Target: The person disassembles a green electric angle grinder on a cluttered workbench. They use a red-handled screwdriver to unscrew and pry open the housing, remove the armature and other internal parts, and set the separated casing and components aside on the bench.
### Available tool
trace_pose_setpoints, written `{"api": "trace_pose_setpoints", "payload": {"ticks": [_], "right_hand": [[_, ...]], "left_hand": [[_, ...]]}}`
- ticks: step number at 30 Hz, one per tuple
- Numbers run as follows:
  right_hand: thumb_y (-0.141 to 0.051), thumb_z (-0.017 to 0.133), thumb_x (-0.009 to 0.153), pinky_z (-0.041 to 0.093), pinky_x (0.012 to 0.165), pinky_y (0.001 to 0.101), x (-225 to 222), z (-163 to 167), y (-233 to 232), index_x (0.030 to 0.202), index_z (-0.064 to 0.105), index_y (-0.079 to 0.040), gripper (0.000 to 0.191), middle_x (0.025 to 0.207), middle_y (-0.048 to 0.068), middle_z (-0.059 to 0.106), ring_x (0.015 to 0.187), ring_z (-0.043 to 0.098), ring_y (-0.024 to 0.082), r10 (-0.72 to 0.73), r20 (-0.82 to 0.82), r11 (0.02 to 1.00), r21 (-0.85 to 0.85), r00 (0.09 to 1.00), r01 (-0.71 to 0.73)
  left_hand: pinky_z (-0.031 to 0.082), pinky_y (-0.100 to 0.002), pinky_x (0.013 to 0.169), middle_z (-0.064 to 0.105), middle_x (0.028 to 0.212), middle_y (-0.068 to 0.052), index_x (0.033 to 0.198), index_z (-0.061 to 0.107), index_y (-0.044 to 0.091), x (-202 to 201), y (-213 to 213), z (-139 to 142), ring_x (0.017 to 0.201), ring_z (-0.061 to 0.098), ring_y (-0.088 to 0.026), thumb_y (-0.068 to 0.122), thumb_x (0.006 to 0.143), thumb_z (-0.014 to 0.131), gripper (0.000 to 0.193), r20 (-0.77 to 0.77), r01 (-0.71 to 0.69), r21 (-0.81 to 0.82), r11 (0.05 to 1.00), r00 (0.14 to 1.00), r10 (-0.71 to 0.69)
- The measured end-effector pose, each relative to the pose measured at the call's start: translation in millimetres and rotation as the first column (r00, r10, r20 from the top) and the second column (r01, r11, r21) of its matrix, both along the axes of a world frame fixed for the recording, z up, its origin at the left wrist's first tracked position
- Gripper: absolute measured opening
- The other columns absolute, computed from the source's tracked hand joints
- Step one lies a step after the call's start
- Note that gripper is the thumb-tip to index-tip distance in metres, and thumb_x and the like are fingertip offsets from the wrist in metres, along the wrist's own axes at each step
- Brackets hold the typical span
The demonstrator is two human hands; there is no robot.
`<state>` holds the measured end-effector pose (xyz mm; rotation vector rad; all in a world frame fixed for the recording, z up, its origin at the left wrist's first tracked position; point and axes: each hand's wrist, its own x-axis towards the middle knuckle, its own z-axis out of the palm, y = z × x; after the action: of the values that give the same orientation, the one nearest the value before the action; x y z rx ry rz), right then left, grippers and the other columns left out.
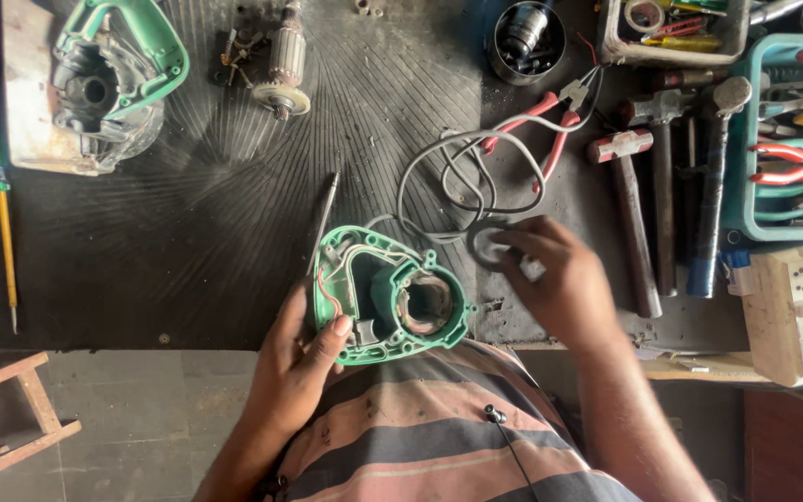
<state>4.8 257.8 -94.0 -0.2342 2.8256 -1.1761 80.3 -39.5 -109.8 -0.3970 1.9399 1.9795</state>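
A green power-tool housing half (390, 296) lies open at the near edge of the black bench mat (188, 242), showing a dark motor cavity and thin white and red wires. My left hand (301, 363) grips its near left rim, thumb pressed on the inside edge. My right hand (555, 279) is just right of the housing, its fingers pinching a dark ring (487, 246) next to a coiled grey cable (462, 181).
A second green housing (109, 74) sits on a block at the far left, a motor armature (283, 67) beside it. A yellow-handled screwdriver (2, 232), red pliers (546, 125), two hammers (638, 214), a metal cup (527, 39) and tool-filled trays (755, 130) surround the area.
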Motion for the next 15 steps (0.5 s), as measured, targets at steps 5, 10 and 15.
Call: {"api": "trace_pose_setpoints", "payload": {"ticks": [5,10,15], "right_hand": [[-0.004,0.079,0.089,0.056,0.090,0.0361,-17,56,10,0.107,0.076,-0.010,0.019,0.102,0.007,0.074,0.099,0.070,0.026,0.159,-0.288,0.984,0.122,0.944,-0.128],[-0.007,0.078,0.096,0.053,0.088,0.0359,-42,92,-19,0.114,0.071,-0.009,0.020,0.110,0.007,0.073,0.098,0.069,0.025,0.167,-0.402,0.986,0.068,0.900,-0.153],[-0.010,0.076,0.095,0.048,0.085,0.0471,-119,54,-79,0.116,0.065,-0.009,0.024,0.105,0.008,0.075,0.092,0.071,0.033,0.342,-0.435,0.924,0.320,0.833,-0.212]], "left_hand": [[0.051,-0.024,0.070,0.064,0.098,-0.002,0.139,0.057,0.004,7,-14,-7,0.083,0.058,-0.007,0.031,0.101,0.062,0.048,-0.053,0.062,-0.046,0.997,0.996,-0.065],[0.049,-0.025,0.072,0.062,0.098,-0.002,0.145,0.054,0.005,6,-18,-6,0.084,0.055,-0.008,0.032,0.099,0.062,0.054,-0.076,0.053,-0.002,0.999,0.996,-0.053],[0.049,-0.030,0.094,0.068,0.122,-0.009,0.147,0.053,0.002,3,-25,-4,0.109,0.061,-0.013,0.033,0.101,0.059,0.056,-0.156,0.065,-0.014,0.998,0.986,-0.066]]}}
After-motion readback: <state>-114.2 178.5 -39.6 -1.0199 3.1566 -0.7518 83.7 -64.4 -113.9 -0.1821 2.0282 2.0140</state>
